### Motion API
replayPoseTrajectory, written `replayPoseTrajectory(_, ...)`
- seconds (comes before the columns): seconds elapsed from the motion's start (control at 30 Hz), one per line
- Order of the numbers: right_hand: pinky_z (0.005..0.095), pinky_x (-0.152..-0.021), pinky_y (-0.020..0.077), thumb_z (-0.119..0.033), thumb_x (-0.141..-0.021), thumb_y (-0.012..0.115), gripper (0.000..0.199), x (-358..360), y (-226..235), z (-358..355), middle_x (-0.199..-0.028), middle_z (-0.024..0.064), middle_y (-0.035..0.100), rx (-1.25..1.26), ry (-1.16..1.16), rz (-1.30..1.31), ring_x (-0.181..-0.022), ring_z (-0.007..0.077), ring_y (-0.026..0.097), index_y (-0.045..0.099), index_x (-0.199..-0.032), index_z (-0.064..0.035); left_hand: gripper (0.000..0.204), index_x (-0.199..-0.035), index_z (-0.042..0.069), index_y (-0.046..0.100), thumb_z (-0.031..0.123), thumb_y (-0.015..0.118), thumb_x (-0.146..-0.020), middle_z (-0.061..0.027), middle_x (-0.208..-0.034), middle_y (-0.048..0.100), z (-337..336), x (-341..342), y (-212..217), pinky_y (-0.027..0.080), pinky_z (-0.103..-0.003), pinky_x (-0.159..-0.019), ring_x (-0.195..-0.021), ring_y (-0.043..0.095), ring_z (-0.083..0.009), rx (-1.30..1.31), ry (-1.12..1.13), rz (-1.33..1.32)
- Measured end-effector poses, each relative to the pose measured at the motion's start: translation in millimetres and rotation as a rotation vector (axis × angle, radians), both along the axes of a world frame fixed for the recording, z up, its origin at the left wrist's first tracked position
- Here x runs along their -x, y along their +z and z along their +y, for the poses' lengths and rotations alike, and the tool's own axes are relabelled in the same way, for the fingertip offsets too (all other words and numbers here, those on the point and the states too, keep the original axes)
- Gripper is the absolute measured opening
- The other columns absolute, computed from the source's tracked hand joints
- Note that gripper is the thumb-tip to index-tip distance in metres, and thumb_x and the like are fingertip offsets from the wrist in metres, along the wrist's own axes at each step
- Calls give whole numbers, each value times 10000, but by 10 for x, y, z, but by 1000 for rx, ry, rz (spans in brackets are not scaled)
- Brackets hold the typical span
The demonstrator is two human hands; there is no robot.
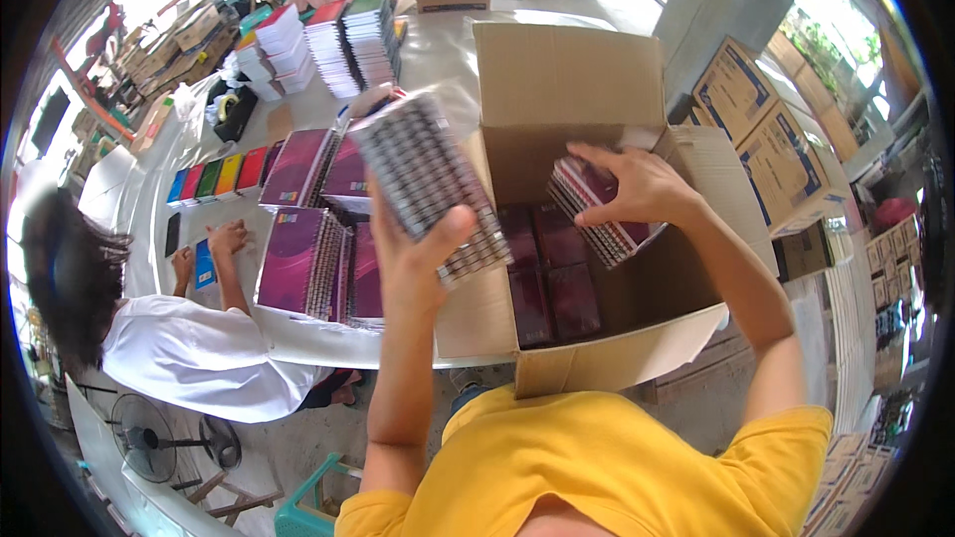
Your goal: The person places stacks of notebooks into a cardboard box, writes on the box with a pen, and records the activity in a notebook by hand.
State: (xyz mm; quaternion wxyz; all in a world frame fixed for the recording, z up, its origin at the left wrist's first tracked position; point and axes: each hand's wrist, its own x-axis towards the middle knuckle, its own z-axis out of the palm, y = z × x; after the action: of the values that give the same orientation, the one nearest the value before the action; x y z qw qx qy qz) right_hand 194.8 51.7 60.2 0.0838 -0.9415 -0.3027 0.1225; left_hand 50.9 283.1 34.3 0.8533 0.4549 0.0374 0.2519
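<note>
Fingers of my left hand (pixel 413 264) clamp a stack of spiral notebooks (pixel 430 184), raised over the table (pixel 438 55) just left of the open box (pixel 567 89). Right hand (pixel 637 189) curls around a second notebook bundle (pixel 597 214), inside the box, above dark notebooks (pixel 547 278) lying flat, maroon, I think. At left, a person in white (pixel 189 353) leans at the table.
</note>
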Motion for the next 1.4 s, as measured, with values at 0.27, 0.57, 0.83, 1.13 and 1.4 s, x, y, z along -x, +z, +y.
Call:
replayPoseTrajectory(0.27,550,-934,456,-536,-692,733,1068,-521,-1862,-511,-1365,388,346,531,-59,-167,-1191,493,482,218,-1497,-59,769,-1382,-45,353,325,736,-826,-189,-1218,567,412,428,-593,577,-387,-816,-1010,641,-278,40,183,-198)
replayPoseTrajectory(0.57,477,-1013,403,-390,-845,635,800,-548,-2572,-957,-1466,246,310,659,180,-343,-1258,380,445,284,-1484,-62,755,-1395,-21,341,445,641,-882,-164,-1262,531,312,533,-576,507,-403,-920,-1084,592,-253,4,207,7)
replayPoseTrajectory(0.83,330,-881,468,-468,-767,736,956,354,441,368,-1256,104,543,-993,374,485,-986,201,589,226,-1529,-195,1104,-1497,-12,101,493,760,-769,-270,-1503,175,-489,-54,-181,234,-464,-1123,-1416,173,-363,-339,-356,-70)
replayPoseTrajectory(1.13,437,-977,471,-742,-690,602,957,-301,-640,-116,-1330,214,538,801,-51,565,-1223,363,523,444,-1422,-147,887,-1449,55,382,453,767,-757,-405,-1504,39,-95,149,99,162,-486,-1142,-1464,-6,-401,-880,-25,-36)
replayPoseTrajectory(1.4,456,-935,493,-578,-816,623,645,-164,-2400,-1025,-1197,187,624,648,453,365,-1124,354,599,613,-1230,-83,720,-1442,75,386,490,585,-889,-128,-1507,356,630,1001,-94,309,-514,-1082,-1410,295,-318,-647,602,52)
